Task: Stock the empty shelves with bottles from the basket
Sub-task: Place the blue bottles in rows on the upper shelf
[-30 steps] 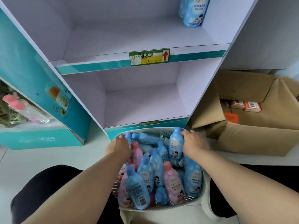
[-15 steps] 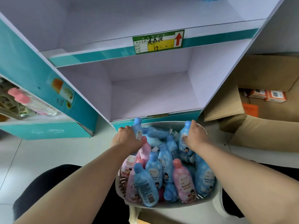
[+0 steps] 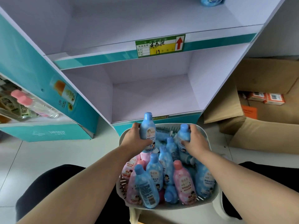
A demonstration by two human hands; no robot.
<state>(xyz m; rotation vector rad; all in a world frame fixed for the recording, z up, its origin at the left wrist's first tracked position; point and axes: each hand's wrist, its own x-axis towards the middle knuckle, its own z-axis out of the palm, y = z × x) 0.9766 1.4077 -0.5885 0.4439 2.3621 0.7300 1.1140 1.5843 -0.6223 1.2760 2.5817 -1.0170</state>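
Two hands, both closed in grips. Left hand (image 3: 137, 140) held one blue bottle (image 3: 147, 131) upright, raised over the far rim of the basket (image 3: 178, 211). Right hand (image 3: 195, 141) clasped a second blue bottle (image 3: 183, 136) among the basket's pile, before the lower shelf (image 3: 153, 101).

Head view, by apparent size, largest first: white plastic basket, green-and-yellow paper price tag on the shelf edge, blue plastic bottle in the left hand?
1. White plastic basket
2. Green-and-yellow paper price tag
3. Blue plastic bottle held by the left hand
The tag is farther from the camera, so true sizes may differ.
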